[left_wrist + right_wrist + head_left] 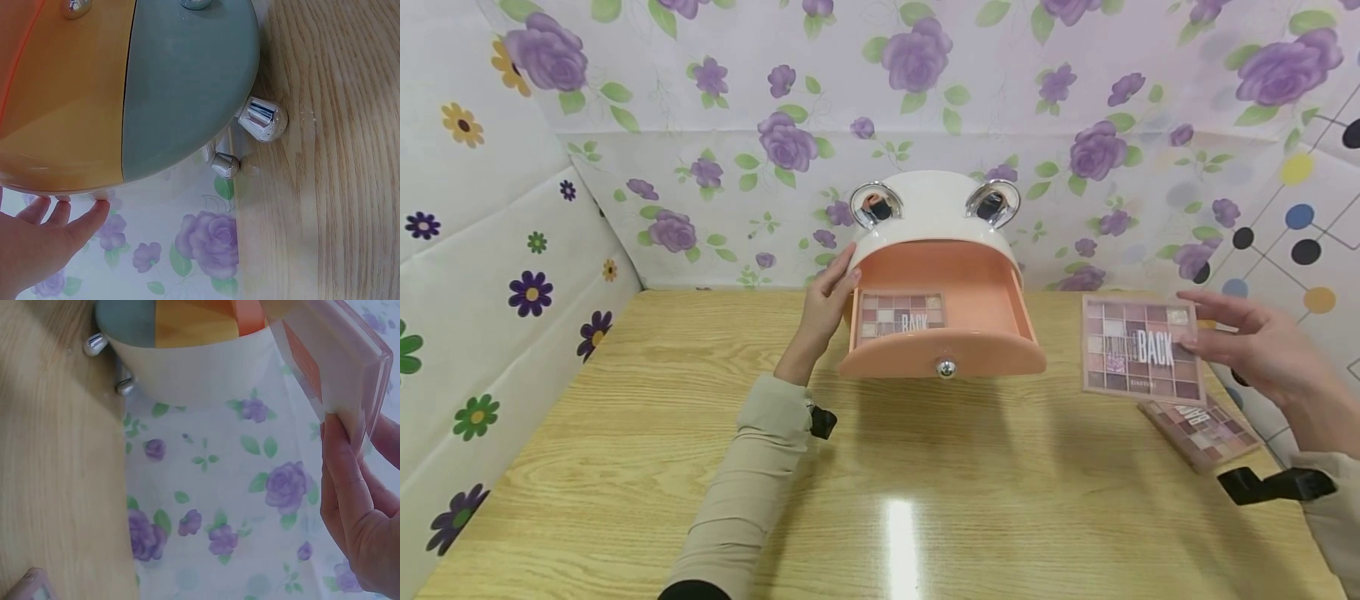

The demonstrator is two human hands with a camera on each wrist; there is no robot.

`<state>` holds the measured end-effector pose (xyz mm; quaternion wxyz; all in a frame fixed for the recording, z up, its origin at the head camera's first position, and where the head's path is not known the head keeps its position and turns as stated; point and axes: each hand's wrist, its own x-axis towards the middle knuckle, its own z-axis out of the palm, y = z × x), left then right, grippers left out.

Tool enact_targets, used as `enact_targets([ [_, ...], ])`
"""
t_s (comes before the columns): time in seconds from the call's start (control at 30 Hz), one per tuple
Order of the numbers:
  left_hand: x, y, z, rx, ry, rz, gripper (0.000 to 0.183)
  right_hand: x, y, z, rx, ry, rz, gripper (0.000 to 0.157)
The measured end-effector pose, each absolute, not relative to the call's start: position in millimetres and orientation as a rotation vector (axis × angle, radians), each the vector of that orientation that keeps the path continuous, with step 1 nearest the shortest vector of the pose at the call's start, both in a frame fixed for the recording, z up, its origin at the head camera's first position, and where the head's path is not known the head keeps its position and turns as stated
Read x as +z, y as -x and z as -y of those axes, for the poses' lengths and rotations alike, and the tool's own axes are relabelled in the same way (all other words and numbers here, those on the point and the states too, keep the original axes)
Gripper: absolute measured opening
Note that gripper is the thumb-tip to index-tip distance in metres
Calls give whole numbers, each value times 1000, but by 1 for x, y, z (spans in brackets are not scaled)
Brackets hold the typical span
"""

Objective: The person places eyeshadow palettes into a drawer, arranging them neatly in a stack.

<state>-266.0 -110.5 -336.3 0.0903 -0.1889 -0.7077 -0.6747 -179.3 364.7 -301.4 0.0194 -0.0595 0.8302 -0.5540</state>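
The raised palette (1135, 348) extends leftward from the right hand (1277, 358), which pinches its edge.

Stretches the left arm (737, 500) forward, slanting up from the near left of the drawer box (928, 196). Rests the left hand (823, 317) against the box's left side, with fingers extended, fingertips touching its wall, and thumb near its front edge. Reaches in with the right arm (1330, 425) from the near right of the box, showing only part of the forearm. Holds the right hand (1262, 350) in mid-air, well apart from the box's right side, pinching a palette (1141, 350) between thumb and fingers. Wears pale sleeves (752, 467) to both wrists.
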Motion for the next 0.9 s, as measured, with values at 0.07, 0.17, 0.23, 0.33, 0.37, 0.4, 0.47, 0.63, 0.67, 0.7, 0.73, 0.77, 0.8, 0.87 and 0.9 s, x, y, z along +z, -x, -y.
enact_targets([
  [0.07,-336,266,110,-2003,563,2104,48,-295,181,-362,-1693,161,-2605,54],
  [0.17,-339,269,111,-2005,567,2100,48,-286,184,-358,-1801,131,-2527,52],
  [0.23,-338,268,111,-2021,561,2100,48,-280,187,-354,-1872,134,-2474,50],
  [0.33,-345,277,113,-2024,558,2092,48,-274,192,-349,-1849,143,-2485,52],
  [0.37,-348,279,114,-2022,555,2091,47,-271,193,-348,-1818,151,-2503,53],
  [0.4,-349,280,114,-2014,556,2091,47,-270,194,-346,-1810,155,-2510,54],
  [0.47,-351,282,114,-1997,552,2093,47,-266,197,-341,-1844,154,-2486,55],
  [0.63,-351,281,113,-1997,558,2093,47,-259,201,-328,-2026,213,-2382,57],
  [0.67,-349,280,113,-2006,560,2092,47,-257,202,-325,-2073,221,-2344,57],
  [0.7,-347,278,113,-2009,564,2094,48,-255,203,-322,-2112,222,-2314,58],
  [0.73,-344,275,112,-2011,567,2098,48,-254,204,-319,-2151,207,-2278,58],
  [0.77,-341,273,112,-2012,570,2100,49,-252,205,-316,-2180,188,-2250,57],
  [0.8,-339,270,111,-2011,568,2103,49,-250,206,-313,-2198,174,-2231,57],
  [0.87,-334,265,110,-2005,567,2111,49,-247,209,-307,-2247,156,-2180,57],
  [0.9,-331,263,110,-1998,567,2118,49,-245,210,-303,-2254,154,-2171,56],
])
